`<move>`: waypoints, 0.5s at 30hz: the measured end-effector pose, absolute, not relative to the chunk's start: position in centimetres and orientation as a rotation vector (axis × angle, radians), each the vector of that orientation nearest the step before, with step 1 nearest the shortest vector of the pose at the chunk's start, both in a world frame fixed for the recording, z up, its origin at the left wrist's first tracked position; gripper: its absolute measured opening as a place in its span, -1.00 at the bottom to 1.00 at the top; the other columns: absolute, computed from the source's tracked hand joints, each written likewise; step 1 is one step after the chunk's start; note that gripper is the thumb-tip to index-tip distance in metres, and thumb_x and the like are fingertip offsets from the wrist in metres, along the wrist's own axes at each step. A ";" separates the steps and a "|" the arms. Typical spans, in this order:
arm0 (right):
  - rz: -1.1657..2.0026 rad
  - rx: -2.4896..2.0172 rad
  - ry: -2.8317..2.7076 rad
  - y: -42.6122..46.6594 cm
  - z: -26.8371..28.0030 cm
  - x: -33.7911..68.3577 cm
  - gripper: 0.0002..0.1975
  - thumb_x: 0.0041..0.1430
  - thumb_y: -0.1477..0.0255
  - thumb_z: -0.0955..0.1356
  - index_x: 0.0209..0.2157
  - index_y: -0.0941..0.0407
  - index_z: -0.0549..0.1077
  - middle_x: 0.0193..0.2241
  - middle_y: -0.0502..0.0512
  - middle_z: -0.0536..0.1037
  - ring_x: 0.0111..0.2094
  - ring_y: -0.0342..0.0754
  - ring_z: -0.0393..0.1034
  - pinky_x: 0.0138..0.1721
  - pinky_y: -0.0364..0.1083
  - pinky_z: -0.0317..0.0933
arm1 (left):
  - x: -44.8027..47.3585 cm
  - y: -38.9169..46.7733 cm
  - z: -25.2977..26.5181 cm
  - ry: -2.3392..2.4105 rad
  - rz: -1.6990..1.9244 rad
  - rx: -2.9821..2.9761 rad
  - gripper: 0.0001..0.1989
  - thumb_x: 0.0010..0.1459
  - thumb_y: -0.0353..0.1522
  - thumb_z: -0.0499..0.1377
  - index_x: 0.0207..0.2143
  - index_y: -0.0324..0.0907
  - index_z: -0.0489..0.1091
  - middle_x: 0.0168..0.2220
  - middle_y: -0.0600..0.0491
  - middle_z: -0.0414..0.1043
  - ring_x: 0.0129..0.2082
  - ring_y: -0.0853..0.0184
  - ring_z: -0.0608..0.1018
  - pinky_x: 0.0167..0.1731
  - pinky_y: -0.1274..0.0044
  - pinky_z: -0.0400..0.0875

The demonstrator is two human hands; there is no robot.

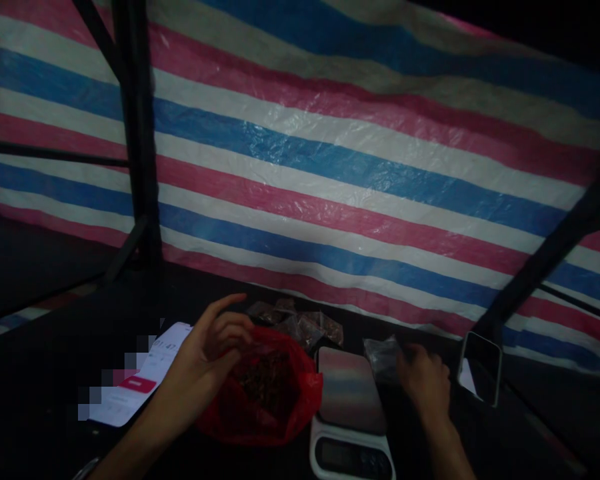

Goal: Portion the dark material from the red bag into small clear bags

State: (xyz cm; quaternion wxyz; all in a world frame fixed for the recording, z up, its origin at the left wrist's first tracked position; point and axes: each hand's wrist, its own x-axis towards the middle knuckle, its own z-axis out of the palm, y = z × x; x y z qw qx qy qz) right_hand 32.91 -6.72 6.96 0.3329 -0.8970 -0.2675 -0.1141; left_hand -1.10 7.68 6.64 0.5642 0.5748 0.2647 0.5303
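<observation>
My left hand [220,343] hovers over the left rim of a red plastic bag [305,400], its fingers loosely bent and apart, holding nothing. Inside the bag lie dark brown, dried-looking pieces [267,380] that I cannot identify. Right of it stands a white kitchen scale [353,393] with a bare metal plate and a dark display. Beyond the scale, my right hand [425,377] is closed at the edge of a clear plastic bag [380,353]; its fingertips are somewhat blurred.
Several small clear packets with brown contents [313,327] lie behind the red bag. A phone with a lit screen [140,380] is at the left, and another phone [480,369] leans at the right. Dark frame bars [137,133] and a striped plastic sheet [330,167] border the black table.
</observation>
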 end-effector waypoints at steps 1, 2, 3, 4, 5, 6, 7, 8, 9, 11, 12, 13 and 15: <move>-0.332 -2.340 -0.757 -6.1 6.9 32.2 -0.64 0.14 0.39 0.35 -0.09 0.25 0.64 -0.07 0.65 0.59 0.04 0.54 0.47 0.00 0.35 0.28 | -1.2 7.6 6.7 0.637 1.247 1.354 -0.30 -0.03 -0.44 0.34 0.20 -0.07 0.27 -0.23 0.13 0.56 -0.31 0.35 0.59 -0.20 0.50 0.51; -0.349 -2.324 -0.835 -5.3 6.9 31.5 -0.61 0.19 0.39 0.34 -0.03 0.25 0.63 -0.01 0.65 0.57 0.10 0.54 0.43 0.04 0.36 0.25 | -1.2 7.6 6.8 0.646 1.247 1.363 -0.32 -0.04 -0.43 0.34 0.17 -0.08 0.28 -0.24 0.13 0.55 -0.30 0.34 0.59 -0.20 0.49 0.51; -0.345 -2.299 -0.930 -4.2 7.0 30.7 -0.63 0.24 0.38 0.32 -0.01 0.21 0.62 0.03 0.58 0.57 0.12 0.49 0.42 0.07 0.35 0.25 | -1.2 7.6 6.7 0.652 1.248 1.380 -0.34 -0.03 -0.42 0.34 0.16 -0.08 0.30 -0.24 0.12 0.55 -0.29 0.33 0.59 -0.19 0.48 0.50; -0.321 -2.264 -1.040 -2.9 7.1 29.8 -0.67 0.27 0.38 0.32 -0.04 0.14 0.64 0.02 0.47 0.61 0.11 0.42 0.44 0.10 0.30 0.26 | -1.3 7.5 6.6 0.656 1.250 1.403 -0.37 0.00 -0.41 0.33 0.15 -0.08 0.30 -0.25 0.12 0.54 -0.29 0.32 0.59 -0.18 0.47 0.50; -0.279 -2.222 -1.156 -1.5 7.1 29.0 -0.74 0.29 0.37 0.35 -0.09 0.06 0.65 -0.02 0.32 0.65 0.09 0.32 0.47 0.11 0.23 0.27 | -1.2 7.5 6.5 0.657 1.249 1.432 -0.40 0.03 -0.40 0.32 0.15 -0.07 0.31 -0.25 0.12 0.53 -0.29 0.32 0.59 -0.18 0.46 0.49; -0.228 -2.185 -1.257 -0.2 7.0 28.2 -0.81 0.26 0.37 0.40 -0.15 0.00 0.66 -0.06 0.21 0.68 0.08 0.26 0.50 0.12 0.17 0.29 | -1.2 7.4 6.3 0.657 1.252 1.459 -0.43 0.07 -0.39 0.31 0.15 -0.07 0.32 -0.25 0.11 0.53 -0.31 0.33 0.58 -0.18 0.46 0.48; -0.177 -2.160 -1.324 1.2 6.9 27.5 -0.88 0.23 0.39 0.44 -0.21 -0.01 0.66 -0.10 0.15 0.70 0.06 0.21 0.52 0.10 0.12 0.31 | -1.2 7.4 6.1 0.657 1.250 1.485 -0.46 0.10 -0.38 0.29 0.16 -0.06 0.33 -0.25 0.11 0.52 -0.32 0.33 0.57 -0.18 0.45 0.48; -0.126 -2.151 -1.359 2.4 6.6 26.8 -0.94 0.22 0.41 0.46 -0.28 0.01 0.65 -0.16 0.14 0.71 0.00 0.17 0.57 0.05 0.08 0.34 | -1.2 7.4 5.9 0.658 1.245 1.506 -0.48 0.13 -0.39 0.27 0.16 -0.06 0.34 -0.25 0.11 0.51 -0.32 0.34 0.57 -0.18 0.45 0.47; -0.077 -2.150 -1.369 3.4 6.3 26.3 -0.92 0.26 0.40 0.45 -0.33 0.03 0.64 -0.23 0.15 0.71 -0.08 0.14 0.60 0.00 0.06 0.37 | -1.3 7.4 5.8 0.661 1.234 1.522 -0.50 0.14 -0.40 0.25 0.16 -0.06 0.35 -0.25 0.11 0.51 -0.32 0.34 0.57 -0.18 0.46 0.47; 0.007 -2.162 -1.341 4.9 5.7 25.6 -0.85 0.36 0.35 0.43 -0.30 0.08 0.61 -0.25 0.14 0.68 -0.16 0.07 0.61 -0.06 0.04 0.42 | -1.4 7.5 5.6 0.667 1.221 1.535 -0.50 0.14 -0.42 0.23 0.15 -0.06 0.36 -0.26 0.12 0.51 -0.30 0.34 0.57 -0.17 0.47 0.47; 0.043 -2.168 -1.314 5.4 5.4 25.5 -0.83 0.40 0.31 0.42 -0.22 0.11 0.60 -0.21 0.13 0.67 -0.17 0.04 0.60 -0.07 0.05 0.45 | -1.4 7.5 5.7 0.665 1.215 1.540 -0.50 0.12 -0.43 0.24 0.14 -0.06 0.36 -0.26 0.13 0.51 -0.30 0.34 0.58 -0.17 0.47 0.47; 0.075 -2.171 -1.282 5.6 5.3 25.5 -0.80 0.41 0.27 0.42 -0.14 0.12 0.58 -0.16 0.11 0.65 -0.15 0.01 0.59 -0.06 0.05 0.47 | -1.5 7.5 5.8 0.665 1.211 1.539 -0.49 0.11 -0.44 0.24 0.13 -0.06 0.37 -0.27 0.13 0.51 -0.31 0.34 0.58 -0.18 0.48 0.47; 0.124 -2.158 -1.209 5.7 5.4 25.8 -0.78 0.39 0.25 0.45 -0.12 0.13 0.57 -0.16 0.08 0.64 -0.17 -0.01 0.59 -0.10 0.04 0.48 | -1.6 7.5 6.1 0.667 1.213 1.523 -0.50 0.08 -0.43 0.27 0.10 -0.06 0.38 -0.29 0.14 0.51 -0.33 0.34 0.57 -0.22 0.49 0.48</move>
